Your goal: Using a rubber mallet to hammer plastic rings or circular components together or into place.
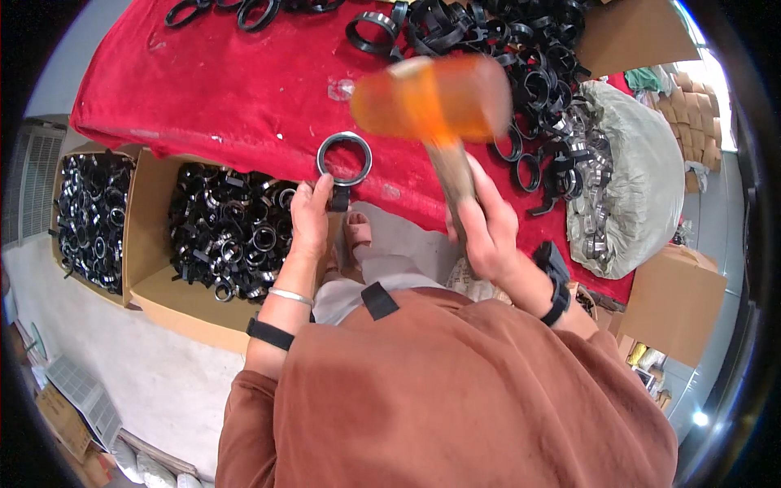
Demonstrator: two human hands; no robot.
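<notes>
– Count?
– Grips one mallet (431,102) in right hand (488,232); pinches one ring (368,160) in left hand (311,215), at front edge of red cloth (211,89).
– Appearance?
– Looks round, black and silvery, with one black tab (338,200).

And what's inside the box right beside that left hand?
The cardboard box is heaped with black and silvery ring-shaped parts. Whatever lies under the top ones is covered, so I can't see it.
</notes>
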